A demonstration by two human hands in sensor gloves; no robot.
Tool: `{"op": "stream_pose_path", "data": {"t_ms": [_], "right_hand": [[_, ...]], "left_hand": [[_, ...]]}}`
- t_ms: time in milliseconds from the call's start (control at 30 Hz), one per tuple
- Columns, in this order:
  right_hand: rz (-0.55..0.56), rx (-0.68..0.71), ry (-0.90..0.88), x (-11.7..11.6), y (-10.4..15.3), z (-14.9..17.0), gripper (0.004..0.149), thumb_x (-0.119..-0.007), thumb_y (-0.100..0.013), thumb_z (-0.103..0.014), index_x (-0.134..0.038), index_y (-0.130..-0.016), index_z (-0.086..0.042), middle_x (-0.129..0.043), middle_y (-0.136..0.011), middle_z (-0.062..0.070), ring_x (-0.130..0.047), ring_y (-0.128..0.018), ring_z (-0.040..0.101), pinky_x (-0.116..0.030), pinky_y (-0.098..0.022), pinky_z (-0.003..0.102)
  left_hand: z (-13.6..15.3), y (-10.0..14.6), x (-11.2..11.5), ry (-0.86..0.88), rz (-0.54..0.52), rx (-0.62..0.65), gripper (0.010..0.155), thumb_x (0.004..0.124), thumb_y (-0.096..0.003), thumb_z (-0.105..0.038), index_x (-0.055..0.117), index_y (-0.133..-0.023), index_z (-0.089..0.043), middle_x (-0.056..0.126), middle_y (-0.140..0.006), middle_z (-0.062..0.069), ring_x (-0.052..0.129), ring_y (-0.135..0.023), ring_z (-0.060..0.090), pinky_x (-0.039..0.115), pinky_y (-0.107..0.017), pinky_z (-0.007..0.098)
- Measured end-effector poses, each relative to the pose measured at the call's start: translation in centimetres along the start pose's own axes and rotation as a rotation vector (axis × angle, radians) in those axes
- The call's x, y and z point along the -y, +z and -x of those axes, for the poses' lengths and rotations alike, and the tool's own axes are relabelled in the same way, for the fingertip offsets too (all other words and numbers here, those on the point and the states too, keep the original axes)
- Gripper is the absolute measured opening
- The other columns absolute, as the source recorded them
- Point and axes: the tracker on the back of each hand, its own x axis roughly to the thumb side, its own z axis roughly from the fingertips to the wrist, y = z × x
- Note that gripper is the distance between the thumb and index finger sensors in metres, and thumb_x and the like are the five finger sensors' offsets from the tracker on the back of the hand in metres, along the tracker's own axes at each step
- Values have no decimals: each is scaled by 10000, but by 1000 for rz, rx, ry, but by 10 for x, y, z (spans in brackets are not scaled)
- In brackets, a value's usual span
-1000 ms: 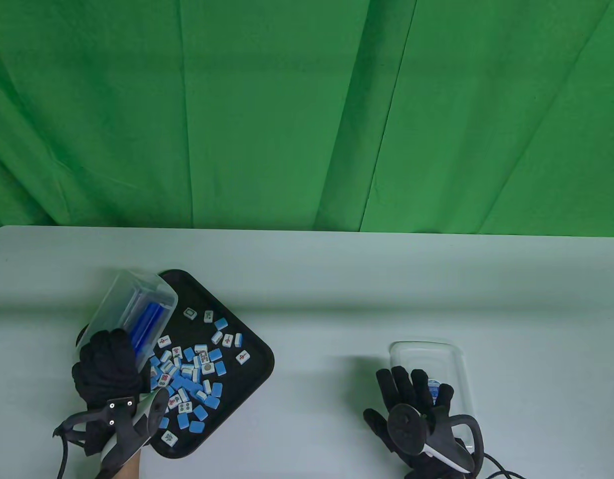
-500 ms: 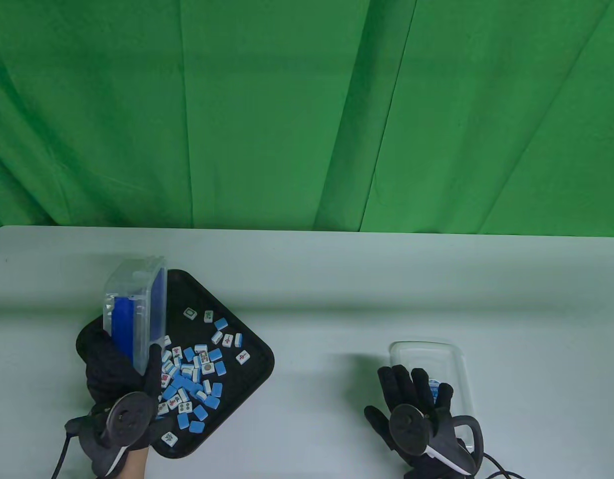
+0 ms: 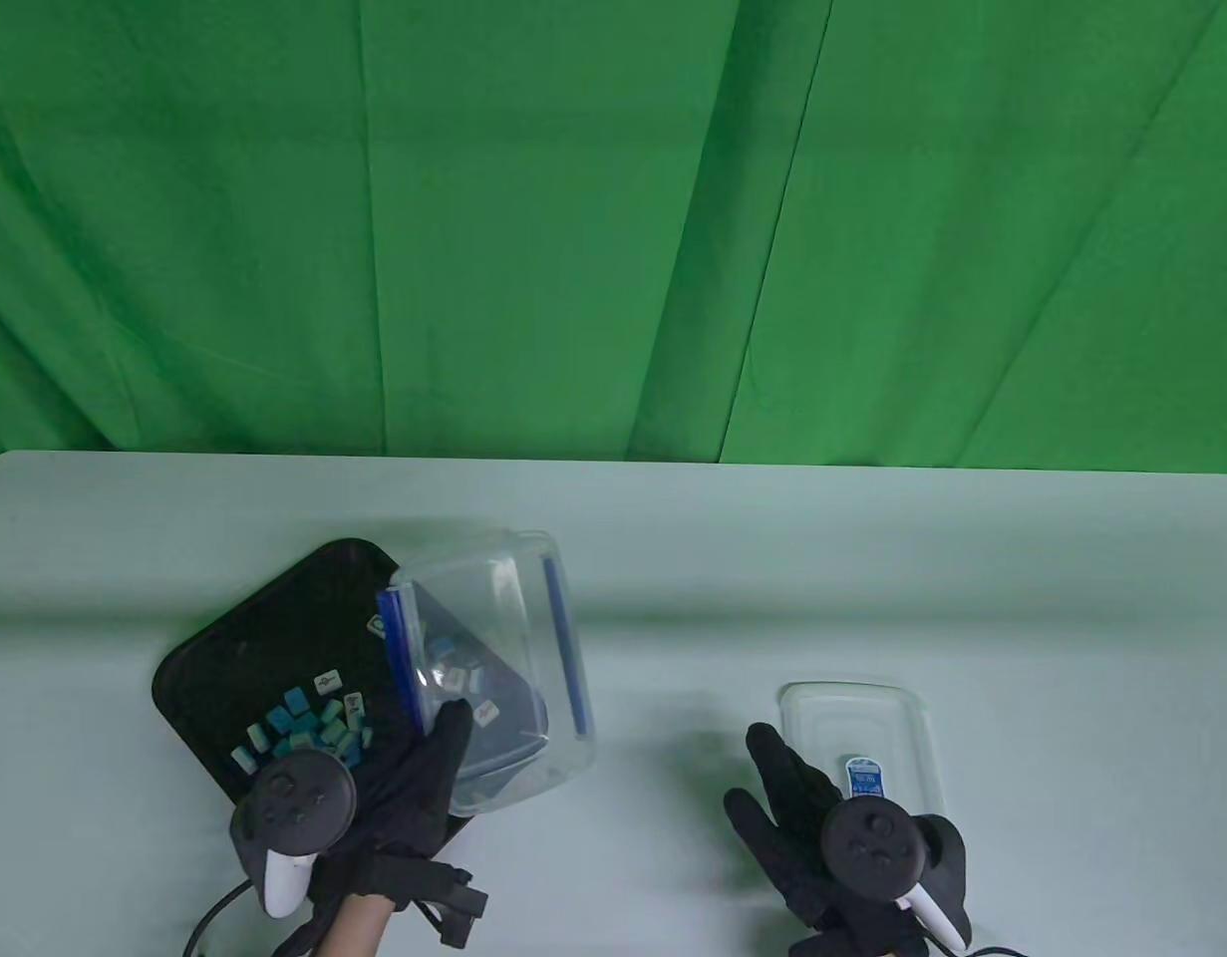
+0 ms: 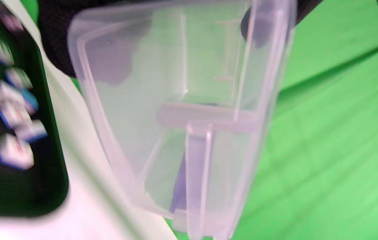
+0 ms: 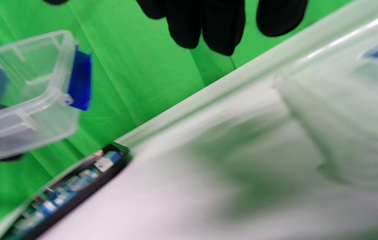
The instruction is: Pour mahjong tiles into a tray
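Left hand (image 3: 404, 788) grips the clear box (image 3: 503, 668), seemingly emptied and light, over the black tray (image 3: 234, 638) where the tiles (image 3: 314, 723) lie; slick rigid plastic, best held by its wall

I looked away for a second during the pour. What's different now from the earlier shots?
The left hand has swung the clear box rightward across the tray, from its left edge to over its right side; the box now looks empty. The right hand has slid back off the lid, uncovering its label. The tiles, tray and lid stayed put.
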Motion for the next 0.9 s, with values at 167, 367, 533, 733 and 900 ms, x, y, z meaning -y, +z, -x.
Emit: {"op": "stream_pose_path", "data": {"t_ms": [167, 367, 533, 733, 900], "right_hand": [[-109, -12, -245, -2, -3, 10, 821, -421, -642, -655, -261, -1216, -90, -486, -1234, 230, -667, -1020, 511, -560, -761, 663], [-220, -14, -480, -13, -5, 13, 884, -469, -667, -619, -198, -1166, 59, -529, -1162, 308, -814, -906, 418, -686, -711, 574], [-171, -43, -404, -14, -5, 12, 833, -513, -691, -567, -254, -1164, 68, -613, -1121, 294, -860, -856, 391, -724, -683, 549], [-209, -42, -512, -19, -5, 13, 867, -488, -677, -614, -221, -1176, 43, -576, -1149, 283, -831, -882, 400, -702, -698, 560], [-284, -31, -624, -23, -8, 20, 874, -523, -682, -602, -191, -1173, 40, -514, -1179, 304, -790, -920, 445, -679, -713, 579]], "left_hand": [[-12, -8, 49, 150, 207, -38, 900, 612, -691, -515, 185, -1111, 157, 550, -1072, 456, 864, -861, 567, 815, -524, 595], [-15, -3, 93, 197, 353, -73, 904, 588, -696, -533, 168, -1116, 148, 538, -1076, 452, 857, -864, 555, 810, -532, 581], [-3, -2, 91, 202, 412, -39, 927, 545, -678, -617, 176, -1140, 98, 551, -1107, 410, 874, -854, 519, 796, -541, 573], [10, -3, 82, 241, 464, -16, 958, 528, -677, -662, 112, -1159, 53, 521, -1132, 380, 856, -844, 478, 766, -563, 567], [17, -2, 77, 218, 387, -56, 893, 558, -660, -645, 193, -1176, -14, 644, -1051, 374, 939, -732, 437, 827, -485, 519]]}}
